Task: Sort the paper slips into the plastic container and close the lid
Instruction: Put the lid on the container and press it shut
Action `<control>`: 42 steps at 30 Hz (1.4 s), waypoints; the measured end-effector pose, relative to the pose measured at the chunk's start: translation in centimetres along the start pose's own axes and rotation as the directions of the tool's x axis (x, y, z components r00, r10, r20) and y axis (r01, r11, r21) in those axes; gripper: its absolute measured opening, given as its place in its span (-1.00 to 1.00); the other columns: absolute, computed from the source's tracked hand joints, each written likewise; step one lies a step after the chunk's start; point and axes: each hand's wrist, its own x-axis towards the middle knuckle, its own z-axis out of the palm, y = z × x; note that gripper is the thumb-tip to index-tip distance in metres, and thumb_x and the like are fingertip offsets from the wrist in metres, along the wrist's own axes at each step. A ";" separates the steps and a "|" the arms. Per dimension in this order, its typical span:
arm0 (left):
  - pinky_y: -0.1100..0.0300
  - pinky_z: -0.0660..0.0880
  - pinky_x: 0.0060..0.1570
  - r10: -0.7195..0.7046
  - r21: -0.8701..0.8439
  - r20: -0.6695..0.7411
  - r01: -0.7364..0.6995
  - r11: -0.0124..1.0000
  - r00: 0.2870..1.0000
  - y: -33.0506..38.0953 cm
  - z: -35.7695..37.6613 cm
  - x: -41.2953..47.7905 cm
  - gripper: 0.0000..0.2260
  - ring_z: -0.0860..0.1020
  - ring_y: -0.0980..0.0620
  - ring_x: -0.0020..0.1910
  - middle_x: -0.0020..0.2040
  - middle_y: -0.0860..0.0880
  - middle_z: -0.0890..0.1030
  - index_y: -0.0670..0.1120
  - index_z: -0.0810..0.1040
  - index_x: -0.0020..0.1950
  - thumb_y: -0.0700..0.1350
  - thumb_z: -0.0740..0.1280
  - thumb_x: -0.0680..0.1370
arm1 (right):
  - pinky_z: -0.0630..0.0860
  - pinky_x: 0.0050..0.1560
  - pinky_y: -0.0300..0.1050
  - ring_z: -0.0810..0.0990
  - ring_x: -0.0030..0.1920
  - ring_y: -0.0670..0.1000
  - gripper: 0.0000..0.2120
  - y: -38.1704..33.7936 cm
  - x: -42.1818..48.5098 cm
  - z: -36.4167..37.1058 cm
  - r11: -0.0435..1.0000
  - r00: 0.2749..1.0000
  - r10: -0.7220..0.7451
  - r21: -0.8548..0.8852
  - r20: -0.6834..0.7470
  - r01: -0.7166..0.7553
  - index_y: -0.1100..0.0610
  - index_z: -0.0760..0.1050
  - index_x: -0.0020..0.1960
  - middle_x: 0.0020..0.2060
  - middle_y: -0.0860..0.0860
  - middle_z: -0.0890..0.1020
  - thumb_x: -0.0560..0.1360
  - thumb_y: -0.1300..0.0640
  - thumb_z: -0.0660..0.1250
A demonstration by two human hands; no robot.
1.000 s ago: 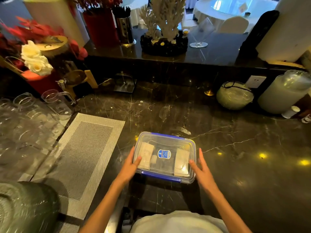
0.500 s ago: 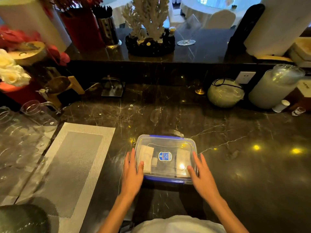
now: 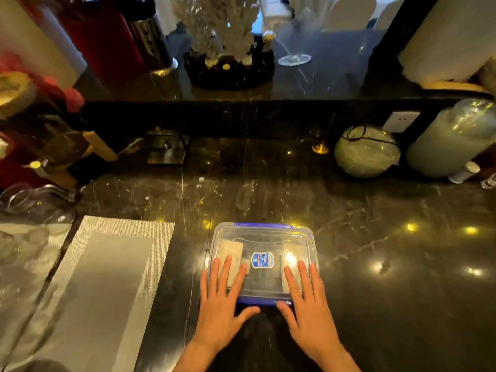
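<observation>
A clear plastic container [image 3: 264, 238] with blue latches and a blue label sits on the dark marble counter just in front of me, its lid lying on top. White paper slips [image 3: 231, 251] show through the lid at the left and right inside. My left hand [image 3: 222, 299] lies flat with spread fingers on the lid's near left part, thumb at the front blue latch. My right hand [image 3: 306, 302] lies flat on the near right part, thumb at the same front edge. Neither hand holds anything.
A grey woven placemat [image 3: 107, 285] lies to the left, with clear glasses [image 3: 29, 208] beyond it. A round wrapped jar [image 3: 366, 151] and a large wrapped jar [image 3: 453, 138] stand at the back right. A raised ledge carries a white coral ornament [image 3: 225, 36].
Both hands moved from the container's sides onto the top of the lid, fingers spread flat. The camera tilted closer and lower over the container.
</observation>
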 end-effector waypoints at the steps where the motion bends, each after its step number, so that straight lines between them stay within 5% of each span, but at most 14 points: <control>1: -0.22 -0.12 0.48 0.008 0.009 0.001 -0.008 1.000 1.000 -0.3 -0.2 1.1 -0.18 -0.10 -0.21 0.59 0.62 -0.09 -0.06 0.08 0.00 0.60 0.47 0.09 0.47 | -0.02 0.53 0.17 -0.24 0.57 0.14 -0.33 0.0 1.1 -0.1 1.000 1.000 0.003 0.012 -0.004 -0.003 -0.03 -0.16 0.59 0.59 0.03 -0.15 0.58 -0.29 -0.11; 14: -0.23 -0.18 0.49 0.048 0.034 -0.092 -0.045 0.998 0.995 -3.3 -3.3 19.5 -0.24 -0.19 -0.16 0.59 0.62 -0.08 -0.09 0.12 -0.09 0.60 0.44 0.00 0.50 | 0.06 0.54 0.18 -0.27 0.57 0.06 -0.31 2.6 18.9 -4.0 0.996 0.993 0.000 0.087 -0.120 0.011 -0.05 -0.10 0.58 0.59 0.01 -0.12 0.57 -0.26 0.05; 21: -0.31 0.02 0.46 0.059 0.053 -0.153 -0.051 0.997 0.986 -3.7 -5.0 29.7 -0.23 0.01 -0.24 0.57 0.58 -0.16 0.15 0.08 0.12 0.58 0.44 0.07 0.46 | 0.01 0.55 0.14 -0.20 0.58 0.13 -0.29 4.8 28.6 -6.9 1.000 0.990 -0.012 0.011 -0.142 0.014 0.00 -0.04 0.59 0.59 0.09 -0.01 0.54 -0.28 0.00; 25: -0.32 -0.04 0.45 0.054 0.084 -0.181 -0.039 0.996 0.982 -3.9 -5.6 35.1 -0.20 -0.08 -0.24 0.58 0.60 -0.16 0.07 0.10 0.06 0.59 0.45 0.06 0.43 | -0.06 0.56 0.13 -0.22 0.57 0.16 -0.29 6.0 34.1 -8.2 0.999 0.991 -0.005 -0.033 -0.131 0.001 0.01 -0.05 0.59 0.59 0.11 -0.03 0.57 -0.21 0.13; 33: -0.34 0.03 0.45 0.048 0.104 -0.279 -0.020 0.994 0.959 -4.1 -5.0 37.1 -0.22 -0.03 -0.23 0.57 0.58 -0.16 0.10 0.09 0.10 0.58 0.45 0.07 0.44 | 0.06 0.55 0.17 -0.26 0.57 0.07 -0.27 6.7 36.5 -8.2 0.999 0.989 0.021 0.038 -0.145 -0.016 -0.11 -0.14 0.57 0.59 0.01 -0.08 0.55 -0.21 0.15; 37: -0.29 -0.08 0.47 0.001 0.079 -0.178 0.014 0.997 0.984 -3.8 -6.3 36.9 -0.20 -0.10 -0.21 0.58 0.61 -0.12 0.02 0.14 0.01 0.59 0.46 0.06 0.43 | 0.01 0.55 0.20 -0.26 0.57 0.07 -0.28 6.3 36.4 -9.0 0.998 0.994 0.051 0.033 -0.097 -0.048 -0.13 -0.16 0.57 0.59 0.00 -0.09 0.54 -0.23 0.13; 42: -0.29 -0.22 0.50 -0.034 -0.018 0.135 0.037 0.999 0.990 -3.6 -10.6 36.8 -0.27 -0.30 -0.09 0.56 0.62 0.00 -0.21 0.22 -0.16 0.57 0.33 0.16 0.53 | -0.08 0.54 0.22 -0.22 0.57 0.08 -0.28 5.0 37.0 -12.7 0.990 0.984 0.142 -0.016 0.105 -0.141 -0.16 -0.07 0.56 0.59 -0.02 -0.08 0.51 -0.28 0.15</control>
